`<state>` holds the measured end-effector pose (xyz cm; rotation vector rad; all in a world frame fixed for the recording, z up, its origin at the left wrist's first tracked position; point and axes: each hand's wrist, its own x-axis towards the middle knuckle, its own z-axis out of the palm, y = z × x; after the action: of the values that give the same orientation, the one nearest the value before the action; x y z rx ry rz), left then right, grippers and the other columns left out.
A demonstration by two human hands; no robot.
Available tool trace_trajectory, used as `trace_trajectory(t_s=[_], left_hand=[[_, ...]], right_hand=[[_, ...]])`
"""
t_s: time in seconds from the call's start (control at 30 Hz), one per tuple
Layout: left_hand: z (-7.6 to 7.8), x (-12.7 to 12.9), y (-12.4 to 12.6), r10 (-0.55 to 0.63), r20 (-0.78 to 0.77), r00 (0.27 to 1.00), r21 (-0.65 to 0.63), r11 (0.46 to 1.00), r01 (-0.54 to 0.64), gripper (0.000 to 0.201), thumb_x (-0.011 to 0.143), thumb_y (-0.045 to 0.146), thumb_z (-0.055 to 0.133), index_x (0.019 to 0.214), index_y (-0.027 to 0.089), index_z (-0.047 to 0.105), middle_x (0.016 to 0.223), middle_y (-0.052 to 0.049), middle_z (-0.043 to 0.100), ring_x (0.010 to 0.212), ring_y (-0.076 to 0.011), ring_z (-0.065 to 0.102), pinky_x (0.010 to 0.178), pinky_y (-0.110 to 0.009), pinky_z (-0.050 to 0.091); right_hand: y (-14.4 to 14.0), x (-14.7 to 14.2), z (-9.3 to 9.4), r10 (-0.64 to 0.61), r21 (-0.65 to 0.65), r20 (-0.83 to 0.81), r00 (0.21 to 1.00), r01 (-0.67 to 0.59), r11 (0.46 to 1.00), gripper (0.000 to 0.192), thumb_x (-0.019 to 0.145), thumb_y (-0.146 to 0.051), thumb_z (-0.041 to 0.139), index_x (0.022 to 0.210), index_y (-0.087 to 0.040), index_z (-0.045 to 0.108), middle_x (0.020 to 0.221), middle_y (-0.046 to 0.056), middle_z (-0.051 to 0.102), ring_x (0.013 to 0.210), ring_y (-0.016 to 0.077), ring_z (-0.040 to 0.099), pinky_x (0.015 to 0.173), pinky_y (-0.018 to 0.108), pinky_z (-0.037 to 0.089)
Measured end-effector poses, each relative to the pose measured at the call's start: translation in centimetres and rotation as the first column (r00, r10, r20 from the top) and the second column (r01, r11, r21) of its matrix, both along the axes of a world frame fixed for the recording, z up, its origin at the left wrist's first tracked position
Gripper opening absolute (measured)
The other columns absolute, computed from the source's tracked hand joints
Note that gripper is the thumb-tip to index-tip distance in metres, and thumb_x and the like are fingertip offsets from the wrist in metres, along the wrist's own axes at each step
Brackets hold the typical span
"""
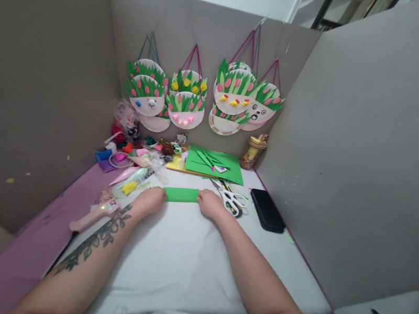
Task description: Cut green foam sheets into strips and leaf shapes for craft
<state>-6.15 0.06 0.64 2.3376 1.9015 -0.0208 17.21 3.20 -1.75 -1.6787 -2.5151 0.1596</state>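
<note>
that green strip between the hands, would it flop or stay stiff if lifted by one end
The green strip looks thin and flat on the white sheet, so it is probably light and would likely droop from one end. The left hand and right hand each press an end, which hints it may shift or curl if left free. It should slide easily when pushed.

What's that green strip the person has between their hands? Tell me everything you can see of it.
The green strip is a small, plain bright-green rectangle, apparently craft paper or thin foam. It lies flat and crosswise on the white sheet covering the table. The left hand touches its left end and the right hand its right end, so only the middle shows. White-handled scissors lie just to its right, apart from it.
</note>
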Motion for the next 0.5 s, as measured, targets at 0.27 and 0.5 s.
trace_trajectory(t_s=[0.27, 0.5], left_hand=[[0.12, 0.42, 0.02, 0.045, -0.033, 0.998, -0.014, 0.999, -0.045, 0.031, 0.088, 0.022, 0.036, 0.095, 0.01, 0.064, 0.096, -0.016, 0.067, 0.09, -0.023, 0.065, 0.075, -0.03, 0.046], [-0.37, 0.64, -0.05, 0.055, -0.049, 0.997, 0.01, 0.998, -0.055, 0.032, 0.088, 0.021, 0.035, 0.1, 0.01, 0.062, 0.096, -0.017, 0.066, 0.09, -0.0249, 0.064, 0.075, -0.033, 0.046]], right_hand=[[-0.09, -0.45, -0.1, -0.041, 0.008, 0.012, 0.999, 0.04, 0.999, 0.029, 0.09, -0.024, 0.039, 0.1, -0.014, 0.064, 0.103, 0.014, 0.064, 0.098, 0.0249, 0.057, 0.08, 0.032, 0.041], [-0.4, -0.9, -0.06, -0.094, 0.023, 0.044, 0.995, 0.093, 0.995, 0.03, 0.09, -0.026, 0.039, 0.105, -0.013, 0.062, 0.107, 0.016, 0.062, 0.099, 0.0265, 0.056, 0.077, 0.033, 0.041]])
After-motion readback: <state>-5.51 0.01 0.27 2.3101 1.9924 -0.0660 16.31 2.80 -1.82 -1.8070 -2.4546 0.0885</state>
